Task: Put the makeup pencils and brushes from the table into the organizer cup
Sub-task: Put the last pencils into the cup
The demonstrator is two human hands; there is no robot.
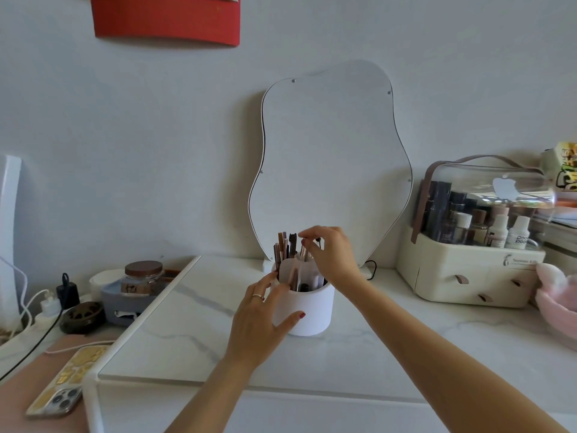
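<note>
White marble-look tabletop (359, 354) runs across the lower half of the frame, set against a plain pale wall. At the centre, the left hand (259, 320), a ring on one finger, is spread open around the left side of the white cylindrical organizer cup (307, 310), thumb lying across its front wall and fingers curled at its rim. Just above it, the right hand (332, 254) hovers over the cup's mouth with its fingertips (307, 242) pinched on the top of a slim pink-handled makeup brush (303, 253) that stands inside the cup. Brown makeup pencils and a spoolie brush (284, 246) stand upright in the cup's back-left compartment, behind a white inner divider; more dark and pink handles show in the front compartment, though which sort they are I cannot tell.

Behind the cup, a wavy-edged frameless mirror (331, 157) leans on the wall. At the right of the frame sits a cream cosmetics case with a clear domed lid (474, 254), bottles visible inside, and something fluffy and pink (555, 295) at the edge beyond it. To the left, on a lower surface, are a glass jar with a brown lid (144, 278), white chargers and cables (46, 304), and a phone in a yellow patterned case (67, 381) at lower left. Upper left, a red panel (167, 18) hangs on the wall
</note>
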